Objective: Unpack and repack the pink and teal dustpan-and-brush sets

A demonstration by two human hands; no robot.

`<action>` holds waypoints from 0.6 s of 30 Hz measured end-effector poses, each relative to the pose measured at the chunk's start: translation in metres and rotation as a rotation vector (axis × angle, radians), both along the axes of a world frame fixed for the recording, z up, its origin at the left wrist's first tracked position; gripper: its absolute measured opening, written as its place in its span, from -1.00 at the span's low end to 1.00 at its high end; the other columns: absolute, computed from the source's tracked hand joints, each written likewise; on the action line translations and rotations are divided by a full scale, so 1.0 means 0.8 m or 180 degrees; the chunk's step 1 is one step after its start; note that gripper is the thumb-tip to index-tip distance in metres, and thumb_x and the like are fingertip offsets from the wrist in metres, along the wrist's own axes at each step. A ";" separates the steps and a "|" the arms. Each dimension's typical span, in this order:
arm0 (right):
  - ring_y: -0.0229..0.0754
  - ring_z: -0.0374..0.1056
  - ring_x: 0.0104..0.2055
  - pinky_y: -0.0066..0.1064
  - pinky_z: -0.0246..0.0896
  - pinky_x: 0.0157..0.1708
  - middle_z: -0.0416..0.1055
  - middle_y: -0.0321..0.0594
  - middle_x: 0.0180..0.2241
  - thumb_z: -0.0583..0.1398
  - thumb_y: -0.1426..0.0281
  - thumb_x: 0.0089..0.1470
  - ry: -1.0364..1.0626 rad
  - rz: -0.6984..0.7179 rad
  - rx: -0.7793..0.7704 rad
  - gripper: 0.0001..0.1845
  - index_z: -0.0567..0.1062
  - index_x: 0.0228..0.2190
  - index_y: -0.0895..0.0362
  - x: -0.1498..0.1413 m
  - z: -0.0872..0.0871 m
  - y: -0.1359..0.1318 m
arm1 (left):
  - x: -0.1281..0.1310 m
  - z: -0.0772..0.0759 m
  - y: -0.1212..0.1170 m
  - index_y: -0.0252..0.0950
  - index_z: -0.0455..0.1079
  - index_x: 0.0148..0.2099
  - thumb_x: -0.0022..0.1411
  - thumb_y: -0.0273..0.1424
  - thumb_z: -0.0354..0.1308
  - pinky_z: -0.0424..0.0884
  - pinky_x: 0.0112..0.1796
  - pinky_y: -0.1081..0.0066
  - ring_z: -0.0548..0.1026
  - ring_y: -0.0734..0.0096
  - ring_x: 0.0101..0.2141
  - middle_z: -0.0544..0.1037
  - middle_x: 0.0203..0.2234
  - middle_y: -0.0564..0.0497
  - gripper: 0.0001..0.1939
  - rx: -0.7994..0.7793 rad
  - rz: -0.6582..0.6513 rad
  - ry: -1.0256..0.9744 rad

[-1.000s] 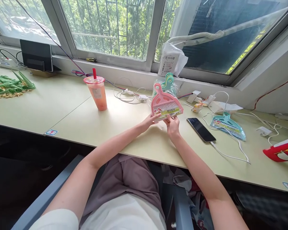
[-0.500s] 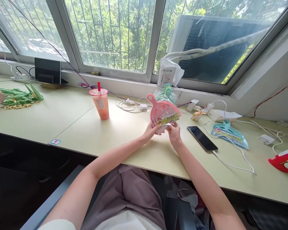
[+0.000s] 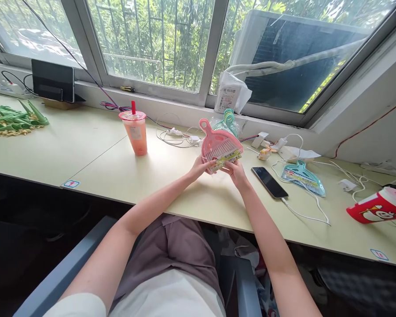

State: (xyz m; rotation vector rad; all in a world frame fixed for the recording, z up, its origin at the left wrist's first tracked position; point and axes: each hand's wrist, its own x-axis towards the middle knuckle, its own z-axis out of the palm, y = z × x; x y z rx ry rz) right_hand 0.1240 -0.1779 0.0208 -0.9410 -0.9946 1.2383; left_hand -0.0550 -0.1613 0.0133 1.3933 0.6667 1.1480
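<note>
Upright above the table edge, a pink mini dustpan and brush set in clear wrap faces me, its handle pointing up. A yellow-green printed label crosses its lower part. My left hand grips the lower left corner, thumb on the front. At the lower right edge, the fingers of my right hand are closed on the same pack. Just behind it, a stack of teal and yellow dustpan sets in plastic is partly hidden. A light blue dustpan set lies to the right.
A phone on a white cable lies right of my hands. Left stands an orange drink cup with a red straw. A red cup tilts at far right. Green plastic pieces and a tablet are far left. Cables run along the sill.
My view has shifted, so the table's things sit further left and higher, and more of the red cup shows. Another person's hand at far left has almost left view. Both hands keep the pink set.
</note>
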 end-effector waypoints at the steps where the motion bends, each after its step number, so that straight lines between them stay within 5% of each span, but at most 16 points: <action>1: -0.12 0.52 -0.21 -0.15 0.47 -0.12 0.58 -0.24 -0.24 0.33 0.39 -0.13 -0.0022 0.0042 -0.0026 -0.70 0.45 -0.27 0.11 0.001 0.001 0.000 | 0.000 0.000 0.001 -0.43 0.46 -0.06 0.02 -0.08 0.34 0.50 -0.43 0.32 0.57 0.25 -0.46 0.63 -0.39 -0.16 -0.43 0.0015 0.0044 0.0016; 9: -0.20 0.52 -0.28 -0.27 0.50 -0.20 0.56 -0.31 -0.24 0.34 0.32 -0.10 -0.0003 -0.0172 -0.0002 -0.67 0.42 -0.25 0.07 -0.002 -0.009 -0.001 | 0.003 -0.004 0.000 -0.38 0.41 0.00 0.00 -0.12 0.36 0.47 -0.40 0.36 0.53 0.34 -0.48 0.61 -0.34 -0.10 -0.41 0.0022 -0.0069 -0.0098; 18: -0.26 0.51 -0.38 -0.39 0.50 -0.33 0.57 -0.30 -0.29 0.27 0.40 -0.06 -0.0030 -0.0309 -0.0192 -0.75 0.45 -0.26 0.10 -0.012 -0.018 0.002 | 0.005 -0.011 0.005 -0.35 0.45 0.03 -0.03 -0.29 0.35 0.47 -0.15 0.29 0.55 0.15 -0.12 0.62 -0.15 -0.13 -0.45 0.0107 0.0305 -0.0299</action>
